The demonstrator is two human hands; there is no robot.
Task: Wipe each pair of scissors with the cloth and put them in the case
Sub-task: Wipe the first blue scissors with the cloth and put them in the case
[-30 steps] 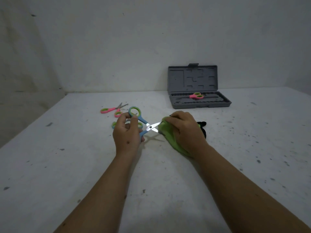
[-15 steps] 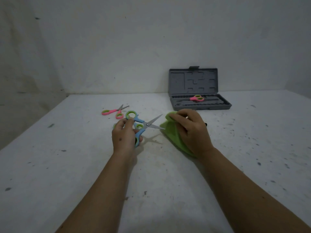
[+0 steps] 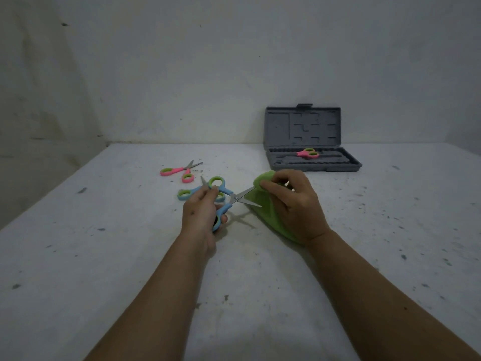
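Left hand [image 3: 200,214] fingers grip blue scissors [image 3: 226,201] (blades spread); right hand [image 3: 294,204] fingertips pinch green cloth [image 3: 260,204] around upper blade tip.

Case [image 3: 312,162] far right on table [image 3: 104,256]; scissors [image 3: 181,171] left of it.

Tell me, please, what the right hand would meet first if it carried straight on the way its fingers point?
Likely the open steel blades of the blue-handled scissors, held by the left hand; the right hand, holding the green cloth, points left towards them.
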